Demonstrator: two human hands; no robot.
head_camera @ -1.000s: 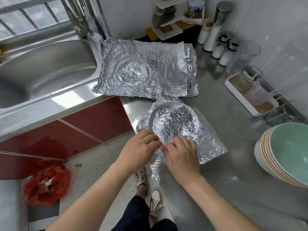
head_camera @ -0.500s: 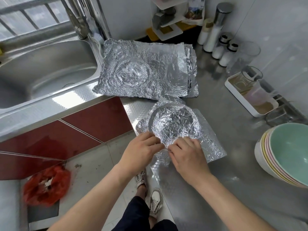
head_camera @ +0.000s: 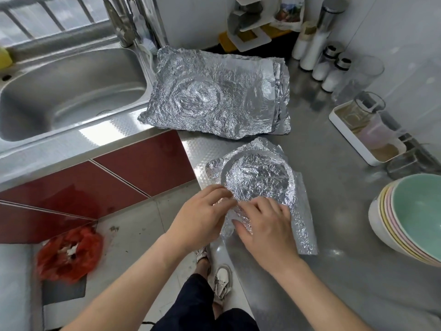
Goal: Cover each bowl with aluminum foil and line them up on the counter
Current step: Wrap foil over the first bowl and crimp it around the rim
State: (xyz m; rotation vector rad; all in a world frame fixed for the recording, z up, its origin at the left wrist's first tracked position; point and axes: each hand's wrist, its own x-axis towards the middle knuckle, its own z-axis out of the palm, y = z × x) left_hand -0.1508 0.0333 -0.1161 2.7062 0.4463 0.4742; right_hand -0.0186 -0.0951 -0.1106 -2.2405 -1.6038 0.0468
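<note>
Nearest to me: dark trousers and a white shoe (head_camera: 223, 280) on the floor tiles, partly hidden under the counter (head_camera: 346, 235) edge.

Both hands sit at the near rim of the foil-covered bowl (head_camera: 256, 180), which stands at the counter's front corner. The bowl itself is fully hidden; only a round rim shape shows through the foil.

Left hand (head_camera: 200, 218): fingers curled onto the near foil edge, tips motion-blurred. I cannot tell whether it pinches the foil or just touches it.

Right hand (head_camera: 265, 225): fingers fairly straight and a little spread, lying flat on the foil and pressing it down at the bowl's near side. Nothing pinched.

A loose foil flap (head_camera: 306, 225) lies flat on the counter, right of the right hand.

Right edge: stack of bowls (head_camera: 410, 218), tilted, green one on top, cut off by the frame. I can't count them reliably.

Behind the covered bowl: stack of foil sheets (head_camera: 214, 96), crumpled, with a round imprint in the top sheet. Its left end overlaps the sink (head_camera: 71, 91) rim.

Far right: white tray (head_camera: 350, 139) with a glass jar in it, contents unclear. Beyond it, shakers (head_camera: 334, 68) along the wall.

On the floor at left is a red bag (head_camera: 69, 252), blurred.
</note>
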